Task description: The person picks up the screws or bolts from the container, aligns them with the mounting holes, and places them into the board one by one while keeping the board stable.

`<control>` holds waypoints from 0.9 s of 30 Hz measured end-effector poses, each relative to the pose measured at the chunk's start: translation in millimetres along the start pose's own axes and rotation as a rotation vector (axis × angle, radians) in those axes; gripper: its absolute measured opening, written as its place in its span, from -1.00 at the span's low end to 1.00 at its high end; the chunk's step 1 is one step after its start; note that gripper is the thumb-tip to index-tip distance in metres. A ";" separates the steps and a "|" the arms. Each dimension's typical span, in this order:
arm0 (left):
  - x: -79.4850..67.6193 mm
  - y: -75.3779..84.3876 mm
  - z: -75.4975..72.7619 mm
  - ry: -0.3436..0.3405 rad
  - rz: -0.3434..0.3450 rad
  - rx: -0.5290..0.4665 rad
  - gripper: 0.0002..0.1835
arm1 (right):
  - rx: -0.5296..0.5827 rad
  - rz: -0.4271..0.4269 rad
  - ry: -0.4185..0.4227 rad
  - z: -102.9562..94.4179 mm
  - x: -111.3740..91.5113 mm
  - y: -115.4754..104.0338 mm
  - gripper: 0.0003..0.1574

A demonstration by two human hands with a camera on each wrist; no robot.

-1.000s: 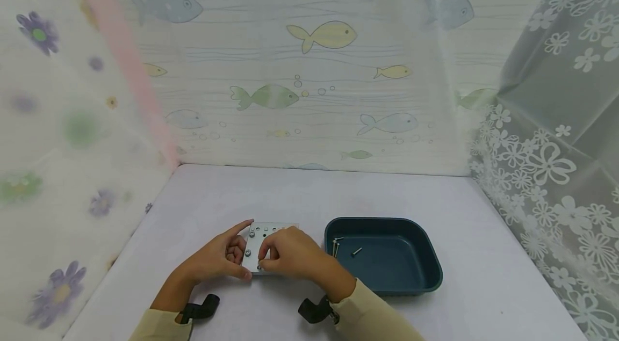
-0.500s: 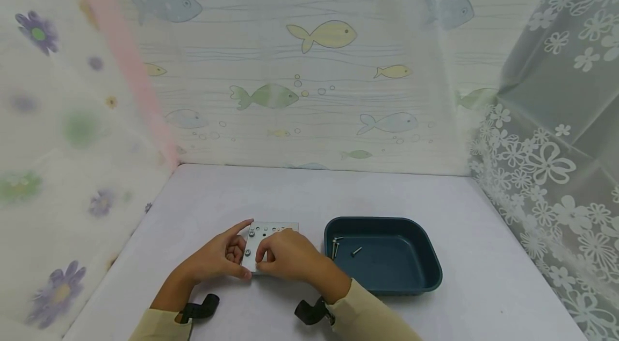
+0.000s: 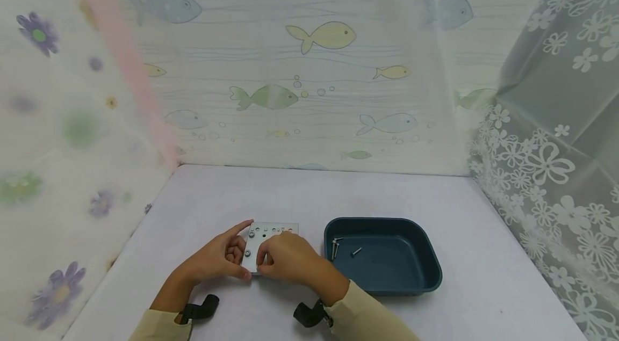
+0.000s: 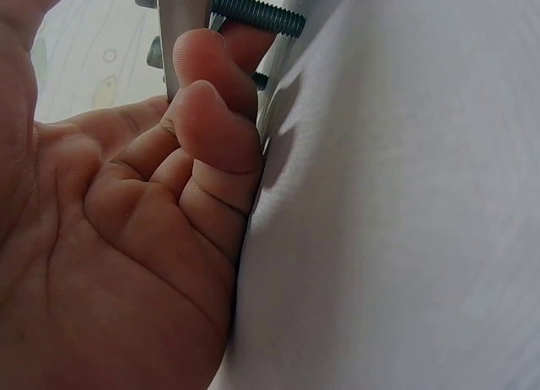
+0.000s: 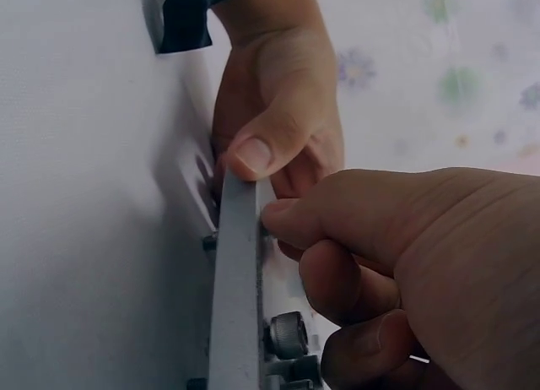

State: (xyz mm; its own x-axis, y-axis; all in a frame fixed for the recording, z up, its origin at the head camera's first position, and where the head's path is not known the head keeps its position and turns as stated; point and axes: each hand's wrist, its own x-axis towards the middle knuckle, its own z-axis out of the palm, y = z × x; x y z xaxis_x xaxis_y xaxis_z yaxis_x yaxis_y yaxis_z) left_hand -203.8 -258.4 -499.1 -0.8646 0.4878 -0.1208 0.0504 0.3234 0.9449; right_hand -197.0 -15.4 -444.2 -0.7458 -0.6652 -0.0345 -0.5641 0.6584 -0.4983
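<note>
A pale metal plate (image 3: 252, 265) with rows of holes lies raised just above the white table. My left hand (image 3: 213, 260) holds its left side, thumb at the near edge and index finger at the far corner. Two socket-head bolts (image 3: 247, 253) stand along that side; a threaded bolt shank (image 4: 261, 14) pokes out beneath, beside the left fingers. My right hand (image 3: 292, 258) pinches with thumb and index finger at the plate's near-left part. Its fingertips hide a bolt head there, while a threaded end (image 5: 210, 241) shows on the plate's underside opposite the thumb.
A dark blue tray (image 3: 430, 271) stands to the right, close beside the right forearm, with several loose bolts (image 3: 335, 248) at its left side. Black wrist cameras (image 3: 309, 314) jut inward from both wrists. Printed curtains (image 3: 319, 115) border the white table (image 3: 232, 190) behind and at the sides.
My right hand has shifted slightly left and its fingertips have turned a little at the same spot on the plate. The left hand and plate have stayed still.
</note>
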 end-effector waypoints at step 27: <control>2.1 0.1 3.3 0.036 -0.050 0.007 0.37 | 0.080 -0.074 0.038 -84.5 -44.2 67.7 -0.95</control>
State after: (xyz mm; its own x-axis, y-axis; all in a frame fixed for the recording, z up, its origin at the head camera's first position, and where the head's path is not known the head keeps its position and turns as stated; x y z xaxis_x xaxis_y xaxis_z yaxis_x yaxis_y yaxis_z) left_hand -203.9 -254.7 -500.3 -0.8836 0.4412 -0.1569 0.0097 0.3523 0.9358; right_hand -232.1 88.4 -403.2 -0.7168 -0.6963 0.0369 -0.5894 0.5768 -0.5657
